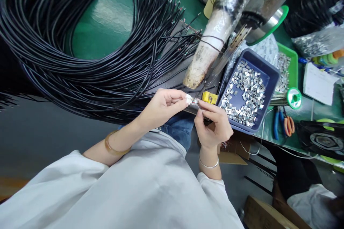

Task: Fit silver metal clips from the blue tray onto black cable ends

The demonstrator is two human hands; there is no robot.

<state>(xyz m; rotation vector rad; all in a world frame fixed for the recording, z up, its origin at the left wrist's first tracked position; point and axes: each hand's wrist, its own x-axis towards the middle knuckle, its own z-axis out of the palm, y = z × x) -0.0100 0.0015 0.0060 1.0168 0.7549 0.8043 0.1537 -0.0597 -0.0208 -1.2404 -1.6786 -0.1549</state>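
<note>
In the head view, a small metallic piece (196, 102) is held just beside the near left corner of the blue tray (271, 86), between the tips of both hands. By the left hand (162, 105), farther left of the tray, thumb and forefinger are pinched together at the piece's left end, where something white is seen; whether this is a covering or part of the piece cannot be told. By the right hand (215, 125), close to the tray's near left corner, the piece's other end is pinched between thumb and forefinger, with the remaining fingers curled.

Loose metal bits (254, 82) are contained in the tray. Well to its left, a thick bundle of black cables (113, 64) is spread over the green surface (107, 18). A yellow block (209, 97) is set just left of the tray, and a white tube (212, 37) is aimed down from beyond it. Blue-handled pliers (276, 125) are laid to its right.

The step in hand is judged to be fine fingertip handling of the piece. For the next move, a steady left pinch and small right-hand adjustments seem to be called for.
</note>
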